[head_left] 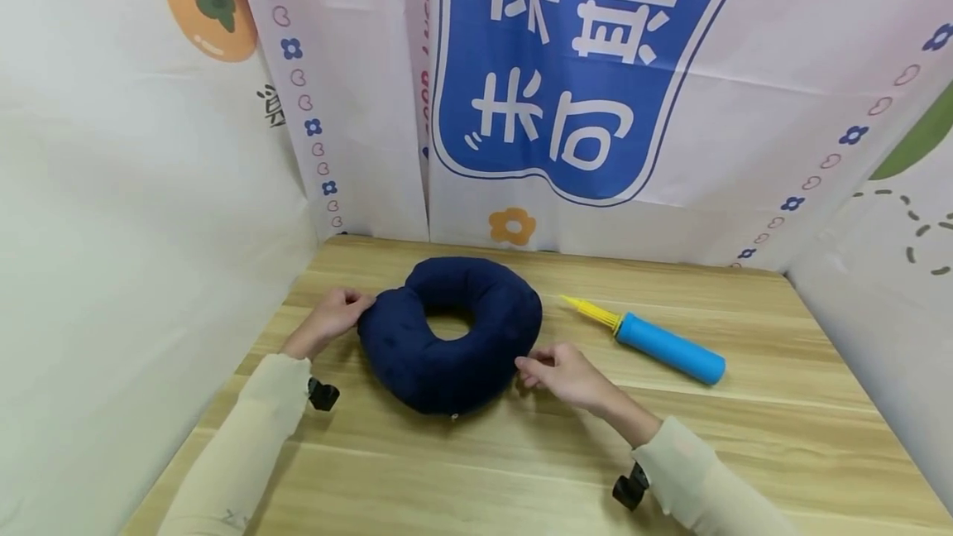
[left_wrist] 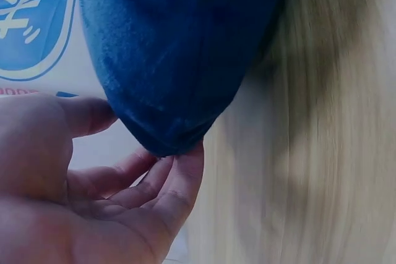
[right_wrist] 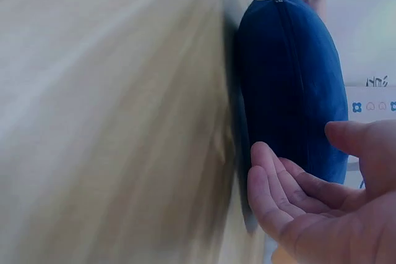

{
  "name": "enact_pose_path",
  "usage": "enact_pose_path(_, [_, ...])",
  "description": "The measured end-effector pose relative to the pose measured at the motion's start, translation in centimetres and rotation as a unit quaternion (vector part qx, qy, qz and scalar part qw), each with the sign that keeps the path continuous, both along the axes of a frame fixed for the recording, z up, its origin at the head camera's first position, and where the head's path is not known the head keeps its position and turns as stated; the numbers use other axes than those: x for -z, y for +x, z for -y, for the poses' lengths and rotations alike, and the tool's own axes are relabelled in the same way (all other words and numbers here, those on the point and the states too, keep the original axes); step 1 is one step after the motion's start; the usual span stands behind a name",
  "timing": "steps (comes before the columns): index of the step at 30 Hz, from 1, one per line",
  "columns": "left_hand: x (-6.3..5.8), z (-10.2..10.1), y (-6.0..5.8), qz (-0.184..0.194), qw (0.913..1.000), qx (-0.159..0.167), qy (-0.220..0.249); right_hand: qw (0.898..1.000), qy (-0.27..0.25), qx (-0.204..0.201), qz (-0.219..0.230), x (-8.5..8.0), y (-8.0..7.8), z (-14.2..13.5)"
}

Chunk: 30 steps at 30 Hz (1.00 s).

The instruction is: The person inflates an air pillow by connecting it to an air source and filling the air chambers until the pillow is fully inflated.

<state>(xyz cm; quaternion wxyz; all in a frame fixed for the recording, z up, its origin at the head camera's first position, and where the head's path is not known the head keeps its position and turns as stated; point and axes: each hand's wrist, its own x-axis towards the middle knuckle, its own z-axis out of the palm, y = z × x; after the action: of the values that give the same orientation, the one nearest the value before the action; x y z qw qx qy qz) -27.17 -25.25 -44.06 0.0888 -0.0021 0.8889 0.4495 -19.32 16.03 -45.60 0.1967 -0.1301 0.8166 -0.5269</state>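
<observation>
A navy blue U-shaped neck pillow (head_left: 447, 362) lies on the wooden table, its zipper showing along the outer side in the right wrist view. At its left end is my left hand (head_left: 335, 317). In the left wrist view, the thumb and fingers (left_wrist: 179, 183) pinch the pillow's rounded tip from two sides. My right hand (head_left: 562, 375) is against the pillow's right outer side. Seen from the right wrist, its fingers (right_wrist: 266, 183) are gently bent and touch the side, with the thumb apart from them at the opposite edge.
A blue hand pump (head_left: 670, 347) with a yellow nozzle lies to the right of the pillow. The wooden table (head_left: 447, 486) ends at a printed cloth backdrop (head_left: 372, 106) behind, with white cloth at both sides.
</observation>
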Motion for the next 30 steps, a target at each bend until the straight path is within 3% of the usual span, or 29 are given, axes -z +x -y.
enact_pose_path(5, [-0.2,0.8,1.0,0.001,0.9996,0.017,0.022,0.999,0.018,0.032,-0.004,-0.7,-1.3,0.4])
enact_pose_path(11, [-0.9,1.3,3.4,-0.01,0.9989,0.045,0.012,0.998,0.006,0.066,-0.013,-1.9,-4.0,0.6])
enact_pose_path(17, [-1.8,0.2,6.6,0.008,0.9946,0.104,0.007,0.995,0.029,0.088,-0.037,-3.1,-6.6,0.7])
enact_pose_path(22, [-2.3,-1.5,8.7,0.024,0.987,0.157,0.021,0.99,0.068,0.097,-0.071,-2.6,-8.3,0.3])
enact_pose_path(26, [-2.4,-2.4,9.2,0.033,0.9796,0.195,0.036,0.986,0.097,0.093,-0.094,-1.7,-9.0,-0.1])
enact_pose_path(30, [-3.0,-1.1,8.3,0.018,0.9851,0.17,0.023,0.981,0.138,0.078,-0.113,-1.9,-8.7,-0.2])
